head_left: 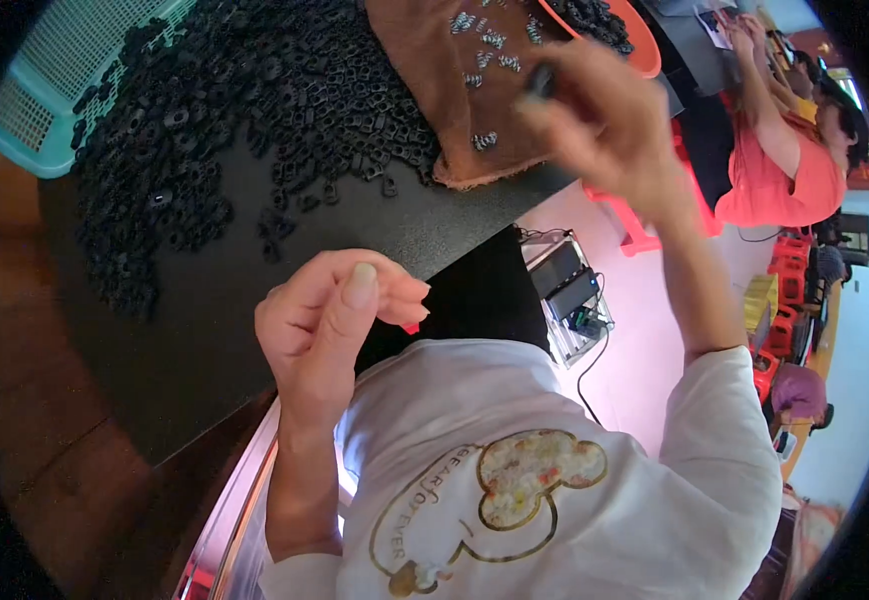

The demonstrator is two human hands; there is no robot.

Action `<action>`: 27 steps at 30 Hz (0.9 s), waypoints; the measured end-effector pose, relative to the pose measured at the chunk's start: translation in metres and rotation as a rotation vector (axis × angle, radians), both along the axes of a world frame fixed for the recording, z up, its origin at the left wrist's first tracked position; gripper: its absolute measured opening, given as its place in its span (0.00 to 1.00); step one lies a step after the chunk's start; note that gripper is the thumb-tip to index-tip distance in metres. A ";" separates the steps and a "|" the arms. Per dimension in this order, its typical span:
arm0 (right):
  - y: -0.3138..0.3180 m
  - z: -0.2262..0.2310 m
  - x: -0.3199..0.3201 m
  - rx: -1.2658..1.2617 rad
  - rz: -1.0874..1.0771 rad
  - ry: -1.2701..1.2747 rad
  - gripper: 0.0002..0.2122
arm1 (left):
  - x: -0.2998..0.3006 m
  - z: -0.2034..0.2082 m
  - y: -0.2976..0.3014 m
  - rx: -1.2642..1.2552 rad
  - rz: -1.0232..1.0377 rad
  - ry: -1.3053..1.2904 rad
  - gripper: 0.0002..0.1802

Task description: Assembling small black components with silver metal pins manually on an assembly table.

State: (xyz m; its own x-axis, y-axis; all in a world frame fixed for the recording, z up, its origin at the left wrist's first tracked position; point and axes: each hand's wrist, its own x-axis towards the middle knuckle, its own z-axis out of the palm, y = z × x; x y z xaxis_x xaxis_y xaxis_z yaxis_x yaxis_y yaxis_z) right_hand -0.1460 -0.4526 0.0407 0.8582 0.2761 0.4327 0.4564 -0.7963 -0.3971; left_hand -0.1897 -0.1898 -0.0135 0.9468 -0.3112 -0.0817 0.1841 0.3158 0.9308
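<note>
Nearest, the left hand [330,320] is raised just off the near edge of the black tabletop [195,330], its fingers curled in toward the thumb; a small red bit shows at the fingertips, but whether it is pinched there I cannot tell. Beyond it, toward the tabletop's left and far side, lies a wide heap of small black ring-shaped parts [245,110], with a few strays scattered close to the middle. At the far left corner a turquoise mesh basket [50,90] sits partly under the heap. On the far right part of the tabletop lies a brown cloth [445,90] carrying several small silvery metal pieces [485,50]. The right hand [605,130] hovers over the cloth's right edge, blurred, fingertips closed on a small dark piece [543,80]. Behind it sits an orange bowl [645,50] holding more black parts.
</note>
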 end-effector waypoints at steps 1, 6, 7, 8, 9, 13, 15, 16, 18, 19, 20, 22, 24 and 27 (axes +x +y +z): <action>-0.025 0.000 0.006 0.039 -0.052 0.001 0.16 | 0.000 0.000 0.000 0.018 -0.018 -0.030 0.14; -0.100 0.011 0.042 0.090 -0.418 0.114 0.15 | -0.001 0.001 -0.002 0.057 -0.019 -0.077 0.15; -0.106 0.009 0.051 0.015 -0.424 0.036 0.18 | -0.001 0.001 -0.002 0.067 -0.009 -0.085 0.15; -0.111 0.010 0.054 0.012 -0.425 0.032 0.18 | -0.001 0.001 -0.002 0.062 -0.010 -0.088 0.15; -0.115 0.013 0.056 -0.007 -0.492 0.108 0.19 | -0.002 0.001 -0.002 0.060 0.002 -0.093 0.15; -0.142 0.005 0.067 -0.171 -0.459 0.165 0.19 | -0.003 -0.004 0.000 0.052 0.006 -0.114 0.15; -0.145 0.001 0.072 -0.295 -0.379 0.139 0.16 | -0.004 -0.003 0.000 0.054 0.012 -0.112 0.15; -0.150 -0.001 0.077 -0.295 -0.382 0.137 0.16 | -0.004 -0.002 0.000 0.056 0.014 -0.110 0.15; -0.160 -0.004 0.085 -0.481 -0.229 0.064 0.14 | -0.004 -0.001 -0.001 0.059 0.006 -0.110 0.15; -0.153 -0.002 0.086 -0.479 -0.223 0.064 0.14 | -0.004 -0.002 0.000 0.066 0.007 -0.105 0.15; -0.144 0.001 0.087 -0.385 -0.340 0.162 0.13 | -0.004 -0.002 0.000 0.068 0.013 -0.103 0.15; -0.140 0.000 0.089 -0.349 -0.481 0.208 0.12 | -0.004 -0.002 -0.001 0.071 0.020 -0.098 0.14; -0.151 -0.007 0.095 -0.379 -0.465 0.133 0.12 | -0.003 -0.001 -0.002 0.083 0.020 -0.103 0.14; -0.137 -0.008 0.096 -0.387 -0.525 0.055 0.11 | -0.003 -0.001 -0.001 0.105 0.033 -0.098 0.14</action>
State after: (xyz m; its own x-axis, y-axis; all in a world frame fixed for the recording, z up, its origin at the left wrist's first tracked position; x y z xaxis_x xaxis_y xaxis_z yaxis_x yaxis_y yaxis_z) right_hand -0.0495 -0.5898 0.0329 0.9393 -0.0585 0.3379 -0.0445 -0.9978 -0.0490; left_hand -0.1922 -0.1911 -0.0143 0.9614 -0.2745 -0.0190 0.0819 0.2196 0.9721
